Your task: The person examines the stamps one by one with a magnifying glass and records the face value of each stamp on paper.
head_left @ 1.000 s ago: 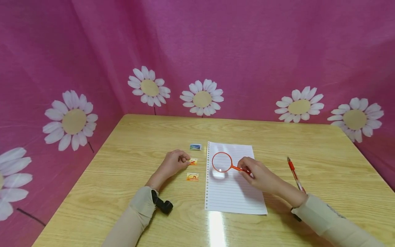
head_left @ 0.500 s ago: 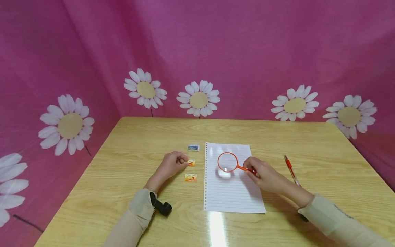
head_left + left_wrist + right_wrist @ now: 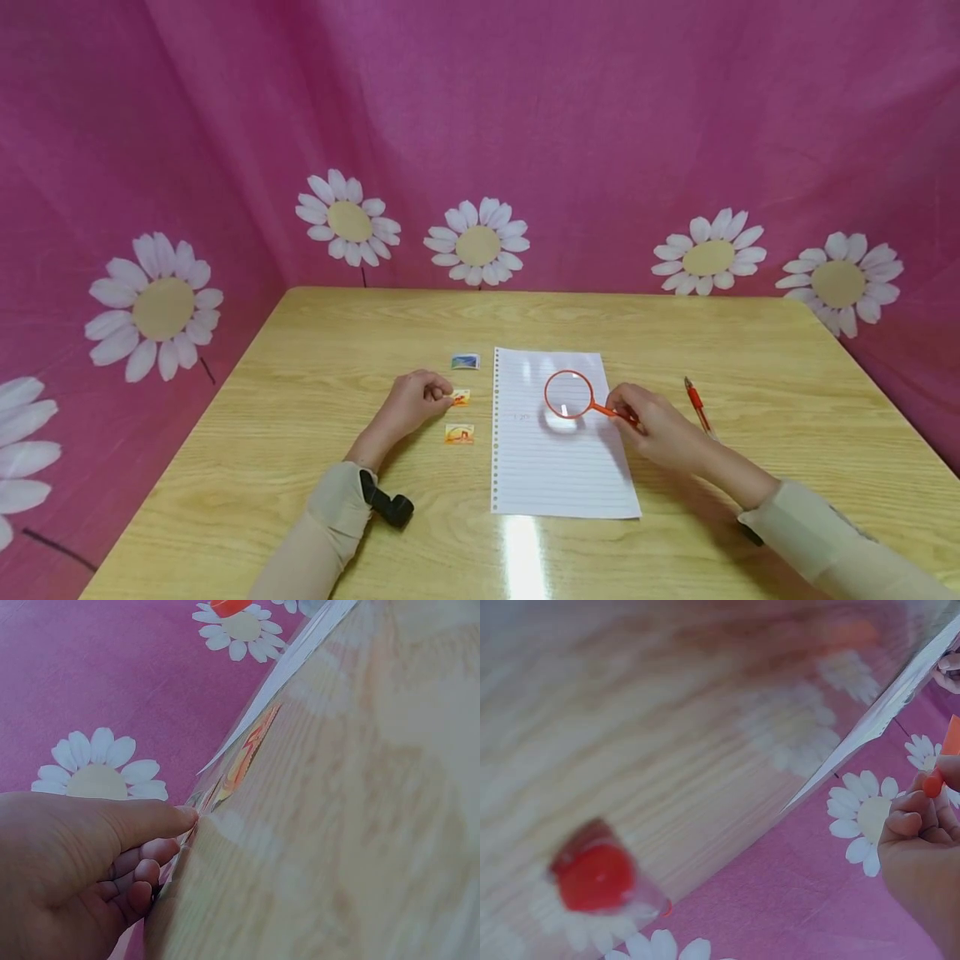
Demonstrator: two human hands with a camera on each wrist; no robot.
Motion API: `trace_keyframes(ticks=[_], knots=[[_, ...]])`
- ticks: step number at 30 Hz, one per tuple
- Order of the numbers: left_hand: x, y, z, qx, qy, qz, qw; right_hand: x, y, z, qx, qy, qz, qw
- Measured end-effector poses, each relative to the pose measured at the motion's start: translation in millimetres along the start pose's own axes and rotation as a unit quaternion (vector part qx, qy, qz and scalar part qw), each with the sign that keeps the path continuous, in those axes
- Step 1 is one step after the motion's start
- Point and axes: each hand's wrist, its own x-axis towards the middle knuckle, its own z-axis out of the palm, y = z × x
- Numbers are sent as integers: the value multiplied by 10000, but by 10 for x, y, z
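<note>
Three small picture cards lie in a column on the table: a blue-green one [image 3: 466, 362] at the back, a yellow-orange one [image 3: 461, 397] in the middle and another [image 3: 459, 434] in front. My left hand [image 3: 411, 407] pinches the left edge of the middle card; in the left wrist view, the thumb of the hand [image 3: 82, 862] reaches its edge, other fingers curled. Thumb and fingers of my right hand [image 3: 663, 429] grip the handle of a red-orange magnifying glass [image 3: 592, 407], its lens above the lined sheet [image 3: 562, 475]. The right wrist view shows the hand [image 3: 922, 855] around the handle [image 3: 932, 784].
A red pen [image 3: 699, 406] lies right of the sheet, partly behind my right forearm; its red part [image 3: 596, 877] looms large in the right wrist view. Faint marks show on the sheet, left of the lens. A pink flowered cloth [image 3: 585, 150] hangs behind the wooden table [image 3: 262, 500].
My right hand has moved the magnifying glass rightward over the sheet, away from the cards, uncovering faint marks. The left hand stays at the middle card. The whole head view has shifted slightly.
</note>
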Motion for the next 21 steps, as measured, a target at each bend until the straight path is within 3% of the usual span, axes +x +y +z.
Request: trace_keyframes(ticks=[5,14,21], knots=[[4,0,3,-67,10,-29,10000,-44,16,-41,18,-11,208,9998],[1,13,18,-11,36,-119,9999,-136,82,-111,-184,196,26,9996],[-10,15,6,2,97,-8,10000,-200,141,-160,-232,247,55,9994]])
